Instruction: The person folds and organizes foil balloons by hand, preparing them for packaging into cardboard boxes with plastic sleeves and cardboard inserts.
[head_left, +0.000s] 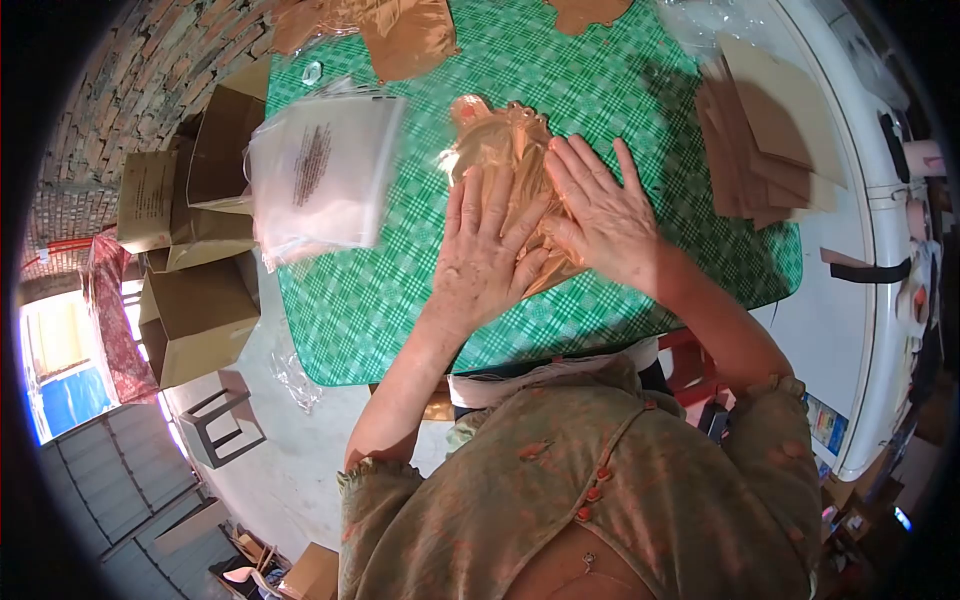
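Note:
A shiny copper-coloured foil balloon (510, 135), flat and with a wavy outline, lies on the green checked tablecloth (360, 320) in front of me. My left hand (480, 240) rests flat on its lower left part with the fingers stretched out. Across from it, my right hand (602, 215) lies on the right edge, fingers spread. Both palms face down and cover much of the lower half. To the left of my hands sits a stack of clear plastic bags (320, 175) with printed text.
More copper foil pieces (410, 40) lie at the far edge. Brown cardboard sheets (770, 130) are piled at the right. Open cardboard boxes (200, 310) stand left of the table, and a grey stool (215, 420) is on the floor. A clear plastic wrapper (725, 25) lies at the far right.

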